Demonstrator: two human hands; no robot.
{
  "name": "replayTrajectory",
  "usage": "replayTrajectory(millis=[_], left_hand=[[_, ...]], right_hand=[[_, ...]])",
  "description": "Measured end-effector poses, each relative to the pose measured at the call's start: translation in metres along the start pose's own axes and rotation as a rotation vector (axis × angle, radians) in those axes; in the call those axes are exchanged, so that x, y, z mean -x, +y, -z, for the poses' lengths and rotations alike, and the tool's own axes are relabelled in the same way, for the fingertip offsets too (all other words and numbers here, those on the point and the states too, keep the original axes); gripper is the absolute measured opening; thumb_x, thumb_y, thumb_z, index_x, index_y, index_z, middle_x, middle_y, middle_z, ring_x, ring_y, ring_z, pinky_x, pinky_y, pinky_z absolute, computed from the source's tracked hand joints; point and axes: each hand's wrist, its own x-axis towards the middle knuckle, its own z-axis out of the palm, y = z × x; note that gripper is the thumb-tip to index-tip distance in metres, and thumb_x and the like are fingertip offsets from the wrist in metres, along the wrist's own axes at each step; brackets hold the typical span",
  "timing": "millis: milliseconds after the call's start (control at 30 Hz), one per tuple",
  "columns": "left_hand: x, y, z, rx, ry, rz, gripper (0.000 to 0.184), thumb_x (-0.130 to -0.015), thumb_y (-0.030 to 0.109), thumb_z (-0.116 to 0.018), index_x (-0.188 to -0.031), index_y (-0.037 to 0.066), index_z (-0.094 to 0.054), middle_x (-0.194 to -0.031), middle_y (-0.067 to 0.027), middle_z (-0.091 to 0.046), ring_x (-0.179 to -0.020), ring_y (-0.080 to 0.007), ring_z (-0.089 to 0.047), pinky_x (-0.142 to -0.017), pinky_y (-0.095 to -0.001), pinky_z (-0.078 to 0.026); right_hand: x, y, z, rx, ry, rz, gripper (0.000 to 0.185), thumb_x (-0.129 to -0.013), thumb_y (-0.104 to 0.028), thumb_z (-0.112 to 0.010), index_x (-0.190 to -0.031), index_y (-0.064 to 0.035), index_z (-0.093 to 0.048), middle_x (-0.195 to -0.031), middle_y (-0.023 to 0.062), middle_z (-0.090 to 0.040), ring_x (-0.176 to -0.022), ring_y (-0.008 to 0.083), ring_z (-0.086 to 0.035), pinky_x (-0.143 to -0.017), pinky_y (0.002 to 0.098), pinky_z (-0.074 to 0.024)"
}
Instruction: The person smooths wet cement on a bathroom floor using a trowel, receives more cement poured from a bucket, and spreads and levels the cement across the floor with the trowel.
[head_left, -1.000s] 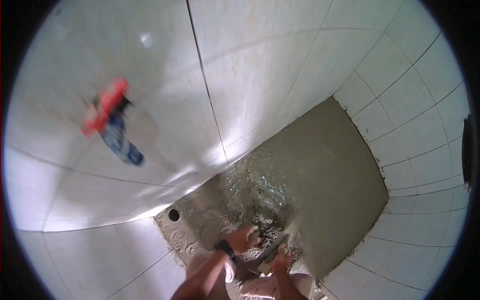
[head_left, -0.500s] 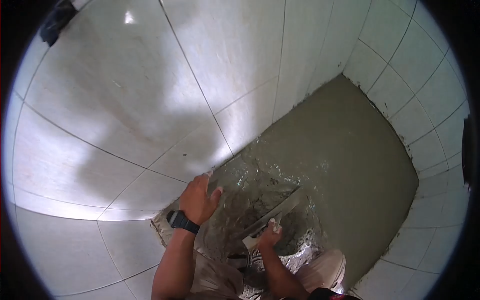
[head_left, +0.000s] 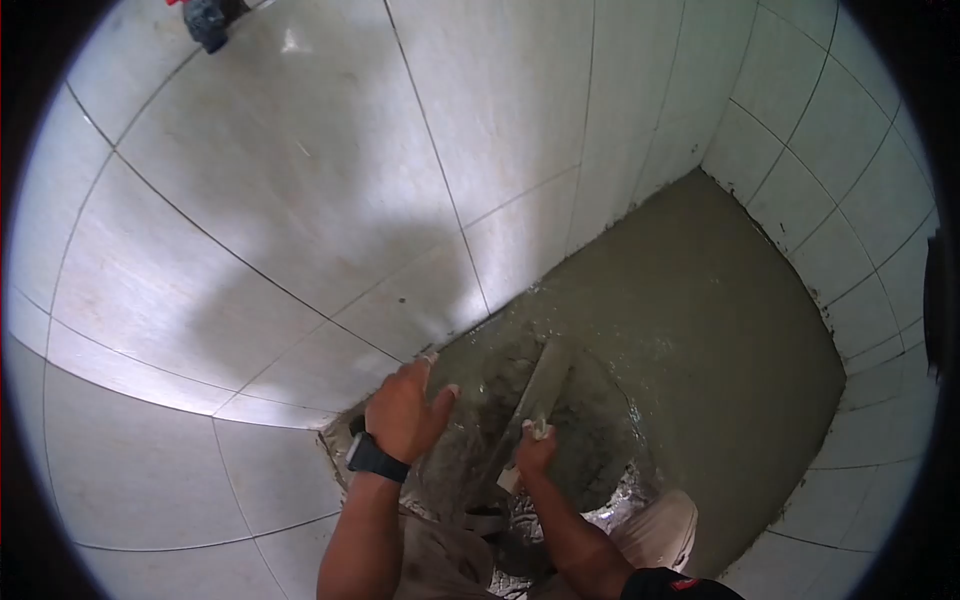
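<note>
A long flat trowel (head_left: pixel 545 385) lies against the wet cement, with my right hand (head_left: pixel 536 448) wrapped round its handle. To its left, my left hand (head_left: pixel 405 412) is held near the foot of the tiled wall, thumb and fingers apart and nothing in it. A dark watch (head_left: pixel 375 460) sits on my left wrist. Smooth grey wet cement (head_left: pixel 720 320) covers the floor to the right, while the patch round the trowel is rougher and wetter.
A pale tiled wall (head_left: pixel 330 180) rises behind the cement, and another tiled wall (head_left: pixel 850 160) bounds it on the right. A red and dark wall fitting (head_left: pixel 207 22) is at the top left. My knee (head_left: pixel 660 535) is beside the cement.
My left hand has risen from the rough cement to beside the wall. The trowel has moved up and turned steeper, still in my right hand. The view has shifted.
</note>
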Motion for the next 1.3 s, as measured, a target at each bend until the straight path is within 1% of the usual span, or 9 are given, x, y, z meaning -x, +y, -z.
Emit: replayTrajectory(millis=[133,200,233,433,500,933,1033,1233,1300], left_hand=[[0.009,0.003,0.01,-0.026,-0.03,0.057,0.046,-0.082,0.028,-0.071,-0.119,0.003,-0.061,-0.109,-0.0203,-0.067,-0.101,-0.0388,-0.063,-0.085,-0.0441,-0.051],[0.013,0.007,0.018,-0.012,-0.009,0.071,0.047,-0.082,0.028,-0.071,-0.12,0.003,-0.061,-0.109,-0.0202,-0.067,-0.101,-0.0387,-0.063,-0.085,-0.044,-0.051],[0.016,0.009,0.022,0.003,0.01,0.081,0.047,-0.082,0.029,-0.072,-0.12,0.003,-0.061,-0.108,-0.0202,-0.067,-0.102,-0.0386,-0.063,-0.085,-0.0439,-0.051],[0.041,0.023,0.027,-0.046,-0.142,-0.01,0.054,-0.082,0.029,-0.072,-0.127,0.004,-0.057,-0.107,-0.0189,-0.066,-0.095,-0.0383,-0.064,-0.08,-0.0455,-0.052],[0.046,0.031,0.031,-0.041,-0.182,-0.055,0.055,-0.082,0.029,-0.072,-0.128,0.004,-0.056,-0.106,-0.0186,-0.066,-0.094,-0.038,-0.064,-0.079,-0.0453,-0.052],[0.068,0.058,0.049,-0.025,-0.259,-0.14,0.06,-0.084,0.032,-0.07,-0.134,0.006,-0.05,-0.108,-0.0175,-0.064,-0.094,-0.0364,-0.063,-0.079,-0.0447,-0.051],[0.071,0.058,0.049,-0.006,-0.255,-0.141,0.06,-0.084,0.033,-0.07,-0.134,0.006,-0.05,-0.108,-0.0173,-0.064,-0.094,-0.0364,-0.063,-0.079,-0.0445,-0.051],[0.063,0.052,0.043,-0.01,-0.243,-0.163,0.061,-0.084,0.032,-0.07,-0.135,0.005,-0.05,-0.108,-0.0171,-0.064,-0.095,-0.0364,-0.063,-0.079,-0.0439,-0.052],[0.065,0.056,0.045,0.007,-0.236,-0.169,0.061,-0.084,0.033,-0.069,-0.135,0.005,-0.049,-0.108,-0.0171,-0.064,-0.096,-0.0359,-0.063,-0.08,-0.0439,-0.051]], right_hand=[[-0.028,0.025,-0.055,0.227,0.0,0.11,0.043,-0.087,-0.029,-0.071,-0.108,0.0038,-0.056,-0.092,0.0191,-0.065,-0.088,0.0301,-0.065,-0.078,0.0436,-0.0494],[-0.048,-0.033,-0.032,0.381,-0.381,-0.132,0.048,-0.087,-0.031,-0.069,-0.118,0.0026,-0.055,-0.104,0.0254,-0.066,-0.101,0.0379,-0.065,-0.083,0.0472,-0.0496],[-0.045,-0.035,-0.017,0.386,-0.383,-0.13,0.048,-0.087,-0.031,-0.069,-0.118,0.0026,-0.055,-0.104,0.0254,-0.066,-0.101,0.0379,-0.065,-0.083,0.0472,-0.0496],[-0.009,-0.063,0.041,0.85,-0.651,0.118,0.047,-0.086,-0.031,-0.066,-0.118,-0.0007,-0.05,-0.108,0.0263,-0.065,-0.1,0.0445,-0.063,-0.082,0.053,-0.0495],[-0.015,-0.069,0.041,1.137,-0.83,0.354,0.037,-0.092,-0.026,-0.055,-0.12,-0.0027,-0.05,-0.107,0.0241,-0.067,-0.099,0.044,-0.065,-0.084,0.0524,-0.0508],[-0.109,-0.093,0.027,1.232,-0.754,0.268,0.034,-0.099,-0.021,-0.039,-0.128,-0.0038,-0.049,-0.116,0.0248,-0.064,-0.107,0.04,-0.063,-0.09,0.0516,-0.0484],[-0.124,-0.081,0.034,1.142,-0.638,0.249,0.039,-0.096,-0.025,-0.049,-0.129,-0.0048,-0.05,-0.116,0.0253,-0.064,-0.107,0.0413,-0.062,-0.091,0.0507,-0.0482],[-0.099,-0.085,0.071,0.978,-0.802,0.252,0.048,-0.087,-0.028,-0.065,-0.127,-0.0039,-0.053,-0.114,0.0255,-0.064,-0.107,0.042,-0.062,-0.091,0.0476,-0.0484],[-0.111,-0.083,0.09,0.745,-0.487,0.138,0.053,-0.087,-0.028,-0.067,-0.129,-0.0015,-0.051,-0.115,0.0252,-0.064,-0.108,0.041,-0.062,-0.089,0.0461,-0.0498]])
